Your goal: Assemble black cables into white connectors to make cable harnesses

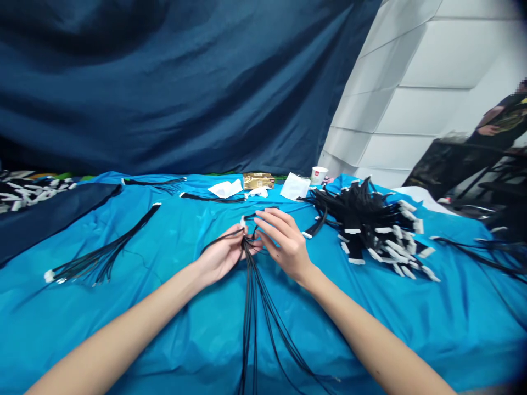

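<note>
In the middle of the head view, my left hand [220,257] is closed around a white connector [242,221] and the top of a bundle of thin black wires [252,291]. The loose wires hang down over the blue cloth toward the front, and one strand loops out to the left. My right hand [286,244] is right beside the connector, its fingers bent around a black wire by the connector's top. The exact contact of the right fingertips is partly hidden.
On the right lies a large pile of black cables with white connectors [370,225]. Single wire harnesses [119,241] rest on the blue cloth [173,307] to the left. A gold packet [258,181], white papers and a paper cup [318,175] stand behind. A person [498,120] is at far right.
</note>
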Demonstrator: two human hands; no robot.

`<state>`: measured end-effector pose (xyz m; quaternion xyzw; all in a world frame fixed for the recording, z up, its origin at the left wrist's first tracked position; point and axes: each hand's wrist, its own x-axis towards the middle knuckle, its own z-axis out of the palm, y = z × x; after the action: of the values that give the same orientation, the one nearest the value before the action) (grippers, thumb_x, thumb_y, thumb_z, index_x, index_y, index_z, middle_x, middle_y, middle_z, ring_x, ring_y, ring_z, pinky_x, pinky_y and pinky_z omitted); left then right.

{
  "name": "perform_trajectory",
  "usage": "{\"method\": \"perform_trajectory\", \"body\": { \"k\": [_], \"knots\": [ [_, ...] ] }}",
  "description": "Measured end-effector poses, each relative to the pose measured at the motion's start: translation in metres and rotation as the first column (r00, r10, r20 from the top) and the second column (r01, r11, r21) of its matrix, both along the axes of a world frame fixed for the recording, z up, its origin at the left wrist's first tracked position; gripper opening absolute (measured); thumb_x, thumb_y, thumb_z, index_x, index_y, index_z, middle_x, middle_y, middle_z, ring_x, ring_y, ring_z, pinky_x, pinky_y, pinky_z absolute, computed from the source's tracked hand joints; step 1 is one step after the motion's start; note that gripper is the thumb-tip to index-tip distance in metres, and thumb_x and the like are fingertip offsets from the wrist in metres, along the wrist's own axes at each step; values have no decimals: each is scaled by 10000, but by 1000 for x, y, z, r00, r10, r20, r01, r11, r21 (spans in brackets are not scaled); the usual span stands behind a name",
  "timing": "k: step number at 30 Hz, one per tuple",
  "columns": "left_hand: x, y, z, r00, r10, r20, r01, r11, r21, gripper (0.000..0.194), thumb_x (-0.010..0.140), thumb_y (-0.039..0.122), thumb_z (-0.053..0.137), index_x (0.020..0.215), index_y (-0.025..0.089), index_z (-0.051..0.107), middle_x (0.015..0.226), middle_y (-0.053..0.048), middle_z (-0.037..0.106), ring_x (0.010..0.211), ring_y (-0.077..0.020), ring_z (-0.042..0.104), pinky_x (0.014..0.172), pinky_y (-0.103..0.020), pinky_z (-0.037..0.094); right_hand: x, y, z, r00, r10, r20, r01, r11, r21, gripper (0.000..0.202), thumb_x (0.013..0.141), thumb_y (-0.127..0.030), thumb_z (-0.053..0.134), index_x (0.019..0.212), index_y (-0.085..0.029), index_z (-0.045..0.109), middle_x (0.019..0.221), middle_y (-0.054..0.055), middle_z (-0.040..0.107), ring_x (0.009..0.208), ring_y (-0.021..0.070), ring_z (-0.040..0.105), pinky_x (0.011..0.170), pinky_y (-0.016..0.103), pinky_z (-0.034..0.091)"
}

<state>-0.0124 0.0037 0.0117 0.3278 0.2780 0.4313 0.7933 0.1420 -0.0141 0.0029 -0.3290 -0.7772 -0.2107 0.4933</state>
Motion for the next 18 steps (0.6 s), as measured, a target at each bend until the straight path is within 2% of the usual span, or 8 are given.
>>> {"method": "perform_trajectory", "body": {
  "k": [4, 7, 14, 18],
  "knots": [
    [-4, 7, 10, 992, 123, 23, -120, 989, -82, 207, 822, 14, 376, 757, 107, 549, 700, -35, 600, 612, -105, 587, 617, -239, 485, 1, -2, 1, 986, -12, 169, -17, 985, 171, 236, 784, -144, 572, 1009, -209, 599, 1068, 35, 642, 1079, 168, 518, 964, 367, 397],
    [-5, 8, 13, 991, 132, -23, -134, 985, -112, 222, 829, 14, 362, 759, 106, 552, 656, -32, 592, 545, -87, 565, 537, -197, 457, 0, -3, 0, 969, -34, 243, -25, 971, 236, 190, 780, -164, 587, 949, -245, 620, 981, -23, 673, 973, 138, 559, 988, 379, 363],
    [-4, 7, 12, 995, 91, -30, -94, 988, -122, 225, 833, 23, 353, 743, 109, 541, 641, -43, 595, 539, -97, 567, 507, -191, 441, -2, -4, -1, 946, 25, 324, -113, 960, 255, 150, 794, -112, 559, 905, -187, 627, 855, -12, 686, 903, 127, 583, 959, 394, 353],
    [-4, 7, 12, 996, 86, -30, -89, 987, -131, 233, 830, 19, 353, 724, 110, 540, 611, -27, 570, 506, -77, 536, 543, -194, 453, -1, -4, 0, 942, 41, 333, -116, 971, 208, 165, 816, -115, 524, 885, -222, 629, 855, -21, 687, 896, 120, 592, 937, 372, 363]
  ]
}}
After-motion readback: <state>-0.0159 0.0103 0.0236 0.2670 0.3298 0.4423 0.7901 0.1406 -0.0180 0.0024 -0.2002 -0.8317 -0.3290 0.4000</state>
